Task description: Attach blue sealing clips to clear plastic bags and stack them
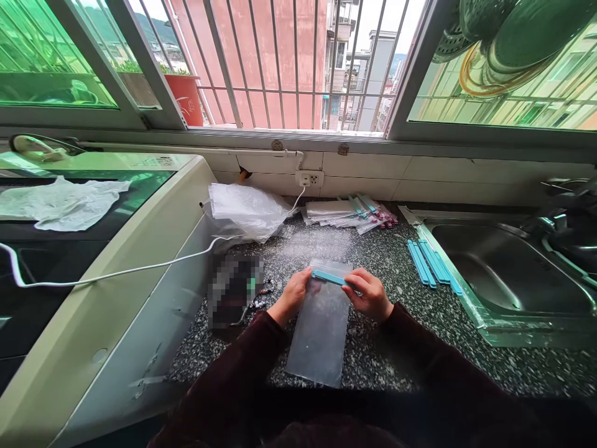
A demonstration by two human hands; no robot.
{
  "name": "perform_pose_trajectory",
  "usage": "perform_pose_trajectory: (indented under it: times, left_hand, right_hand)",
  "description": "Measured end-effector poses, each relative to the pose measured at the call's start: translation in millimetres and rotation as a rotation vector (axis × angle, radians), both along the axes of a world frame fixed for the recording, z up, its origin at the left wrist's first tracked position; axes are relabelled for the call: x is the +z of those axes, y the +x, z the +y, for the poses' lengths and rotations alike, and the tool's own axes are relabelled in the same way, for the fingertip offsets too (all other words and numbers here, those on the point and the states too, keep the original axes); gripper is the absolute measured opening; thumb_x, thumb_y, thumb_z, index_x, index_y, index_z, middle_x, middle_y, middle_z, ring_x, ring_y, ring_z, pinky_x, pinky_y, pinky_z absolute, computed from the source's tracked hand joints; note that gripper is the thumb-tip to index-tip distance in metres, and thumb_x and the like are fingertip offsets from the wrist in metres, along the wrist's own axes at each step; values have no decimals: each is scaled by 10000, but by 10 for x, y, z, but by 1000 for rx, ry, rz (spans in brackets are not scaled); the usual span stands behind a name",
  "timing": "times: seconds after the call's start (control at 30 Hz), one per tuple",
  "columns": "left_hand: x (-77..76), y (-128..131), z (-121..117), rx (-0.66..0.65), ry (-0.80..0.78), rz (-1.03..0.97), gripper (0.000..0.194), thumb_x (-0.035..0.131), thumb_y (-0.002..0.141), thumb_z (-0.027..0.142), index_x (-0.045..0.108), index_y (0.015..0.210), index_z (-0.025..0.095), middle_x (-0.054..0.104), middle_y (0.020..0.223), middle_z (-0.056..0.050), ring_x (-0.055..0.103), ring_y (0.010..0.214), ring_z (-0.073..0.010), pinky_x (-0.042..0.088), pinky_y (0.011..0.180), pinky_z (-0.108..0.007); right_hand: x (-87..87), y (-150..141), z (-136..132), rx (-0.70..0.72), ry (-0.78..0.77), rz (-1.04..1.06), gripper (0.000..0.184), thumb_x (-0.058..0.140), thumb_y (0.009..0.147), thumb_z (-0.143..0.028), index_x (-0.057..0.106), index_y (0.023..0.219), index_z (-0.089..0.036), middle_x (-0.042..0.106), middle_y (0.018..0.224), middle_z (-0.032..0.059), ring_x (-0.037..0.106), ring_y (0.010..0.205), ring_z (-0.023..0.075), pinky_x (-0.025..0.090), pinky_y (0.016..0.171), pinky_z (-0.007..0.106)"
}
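Note:
A clear plastic bag (pixel 319 339) hangs between my hands over the counter, its open-looking top edge upward. Across it, near the top, lies a light-blue bag-sealing clip (pixel 329 277). My left hand (pixel 293 296) is closed at the clip's left end, with the thumb beside the bag's edge. At the right end, my right hand (pixel 371 295) pinches the clip between thumb and fingers. Whether the clip is fully snapped onto the bag I cannot tell. The undersides of the fingers are partly hidden.
More blue clips (pixel 431 264) lie beside the sink (pixel 494 267). Clipped bags (pixel 345 213) are piled by the wall, next to loose plastic bags (pixel 247 208). A blurred-out dark object (pixel 233 292) lies left. A white cable (pixel 140 269) crosses the stove (pixel 153 218) toward the socket (pixel 310 179).

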State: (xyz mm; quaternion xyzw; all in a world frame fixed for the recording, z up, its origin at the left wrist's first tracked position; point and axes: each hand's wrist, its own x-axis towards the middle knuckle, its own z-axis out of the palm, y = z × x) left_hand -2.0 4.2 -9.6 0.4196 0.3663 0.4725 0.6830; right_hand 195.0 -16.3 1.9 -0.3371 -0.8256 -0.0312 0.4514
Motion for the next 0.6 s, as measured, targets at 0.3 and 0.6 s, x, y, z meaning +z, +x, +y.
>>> perform_pose_trajectory:
  times: [0.3, 0.6]
  left_hand:
    - [41, 22, 25, -9, -44, 57, 361, 587, 681, 506, 505, 607, 162, 484, 516, 34, 386, 461, -84, 303, 453, -224]
    - [-20, 8, 51, -8, -14, 112, 332, 576, 703, 469, 563, 621, 149, 525, 562, 19, 416, 510, -103, 329, 499, -231]
  right_hand:
    - [32, 16, 7, -31, 21, 43, 120, 580, 777, -175, 599, 893, -195, 580, 758, 51, 553, 694, 157, 478, 595, 276]
    - [112, 28, -13, -70, 9, 129, 86, 588, 778, -199, 603, 863, -200, 591, 752, 49, 557, 708, 166, 495, 614, 307]
